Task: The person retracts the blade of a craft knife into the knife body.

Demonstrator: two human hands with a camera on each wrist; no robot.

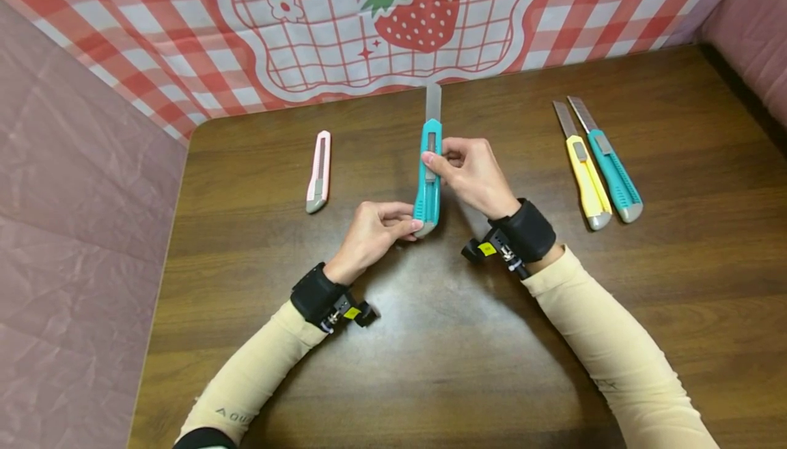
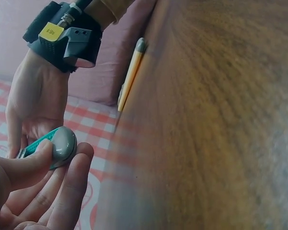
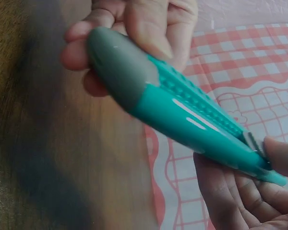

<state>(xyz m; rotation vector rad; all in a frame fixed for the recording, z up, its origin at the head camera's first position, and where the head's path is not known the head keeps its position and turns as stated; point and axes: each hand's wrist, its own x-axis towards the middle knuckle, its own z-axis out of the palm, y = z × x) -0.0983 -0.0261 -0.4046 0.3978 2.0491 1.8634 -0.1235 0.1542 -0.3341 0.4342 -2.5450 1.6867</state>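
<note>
Both hands hold a teal utility knife (image 1: 430, 196) above the middle of the table, its blade (image 1: 433, 102) extended and pointing away from me. My left hand (image 1: 375, 234) pinches the grey end cap (image 2: 65, 146) between thumb and fingers. Higher up the body, my right hand (image 1: 470, 172) grips the knife, thumb on the grey slider (image 3: 255, 144) and fingers behind the handle. In the right wrist view the teal handle (image 3: 192, 125) stretches from the left fingers to the right hand.
To the left lies a pink utility knife (image 1: 319, 172), no blade showing. On the right, a yellow utility knife (image 1: 589, 186) and a second teal one (image 1: 617, 179) lie side by side, blades out. A strawberry-print checked cloth (image 1: 332, 32) hangs behind the wooden table (image 1: 246, 162).
</note>
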